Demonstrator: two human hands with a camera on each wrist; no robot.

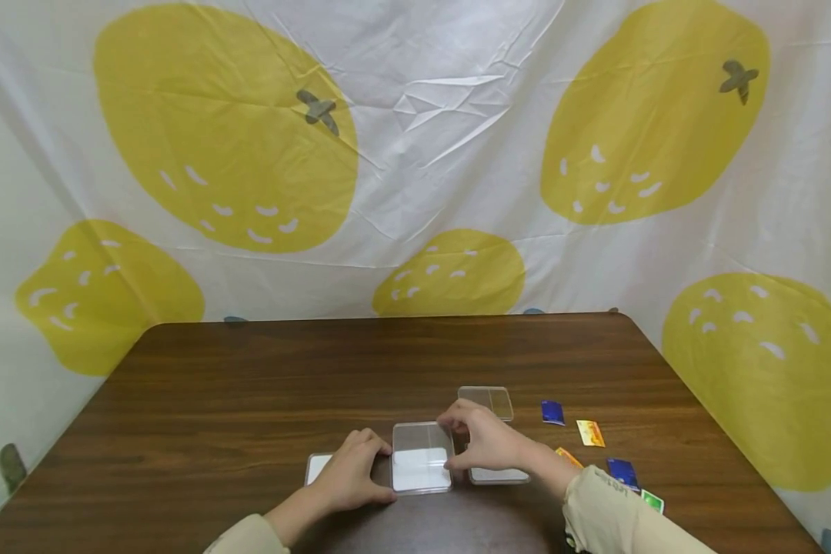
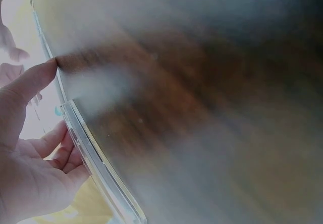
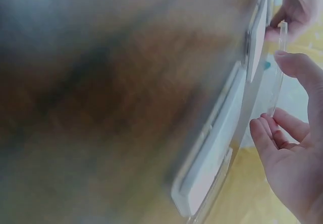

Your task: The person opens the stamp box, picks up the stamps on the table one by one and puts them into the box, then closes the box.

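On the table, a clear plastic box (image 1: pixel 421 480) with a white, flat filling sits between both hands. My right hand (image 1: pixel 485 435) pinches a clear lid (image 3: pixel 278 77) along its right side, thumb at one end and fingertips at the other. The lid stands tilted over the box. My left hand (image 1: pixel 349 472) has its thumb and fingertips spread along that box's left edge, touching it. Partly under the left hand lies another clear case (image 2: pixel 103 171), white inside. Below the right hand is a third white-filled box (image 3: pixel 214 143).
Behind the right hand, another clear lid (image 1: pixel 497 400) lies on the table. To the right are several small cards or packets, among them a blue one (image 1: pixel 552 412), an orange one (image 1: pixel 591 433) and a green one (image 1: pixel 652 502). A lemon-print cloth (image 1: pixel 443 177) hangs behind the table.
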